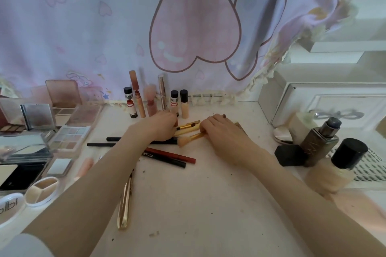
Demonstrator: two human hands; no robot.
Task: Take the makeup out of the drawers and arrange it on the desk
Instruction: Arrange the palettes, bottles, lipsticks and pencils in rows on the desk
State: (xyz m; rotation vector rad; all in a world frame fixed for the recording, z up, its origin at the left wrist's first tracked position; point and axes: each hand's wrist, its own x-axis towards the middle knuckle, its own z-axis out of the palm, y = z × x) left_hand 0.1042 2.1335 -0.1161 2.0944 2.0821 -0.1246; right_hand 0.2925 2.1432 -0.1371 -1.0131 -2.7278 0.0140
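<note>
Both my hands are down at mid-frame on the desk (pixel 198 204). My left hand (pixel 160 126) curls its fingers over the gold-handled brushes (pixel 188 129), and my right hand (pixel 221 129) grips the same bundle from the other end — the bristles poke out between them. Lip tubes (pixel 155 98) stand in a row just above, pencils (pixel 169 156) lie just below, and palettes (pixel 62 129) fill the left edge.

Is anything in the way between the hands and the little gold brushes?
No, nothing visible is. Both hands are already on the gold brushes in the middle of the desk. The left hand touches their tips, and the right hand curls over their handles. The pencils lie nearer, off to the side.
</note>
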